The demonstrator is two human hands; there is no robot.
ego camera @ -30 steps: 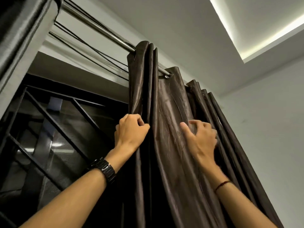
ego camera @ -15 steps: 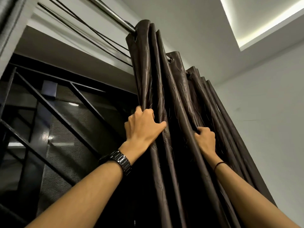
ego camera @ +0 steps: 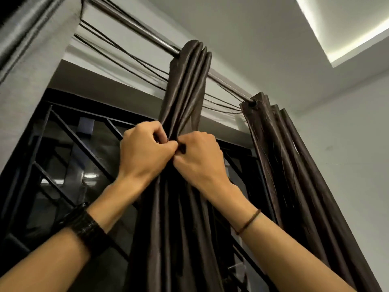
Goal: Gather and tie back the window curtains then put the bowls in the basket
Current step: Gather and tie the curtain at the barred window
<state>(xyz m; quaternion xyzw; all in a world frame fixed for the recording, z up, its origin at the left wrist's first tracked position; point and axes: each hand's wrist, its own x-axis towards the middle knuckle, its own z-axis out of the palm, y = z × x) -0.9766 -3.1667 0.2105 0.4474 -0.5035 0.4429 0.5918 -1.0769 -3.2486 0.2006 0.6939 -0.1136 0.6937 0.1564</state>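
Window grille point(ego camera: 84, 142) behind gathered curtain point(ego camera: 185, 85); cords point(ego camera: 126, 52) perhaps touching it

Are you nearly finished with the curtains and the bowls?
Not yet. Done: some curtain folds are gathered into one bunch under the rod. In hand: the left hand and right hand grip that bunch. Left: no tie shows round it, the right-hand folds hang loose, and no bowls or basket show.
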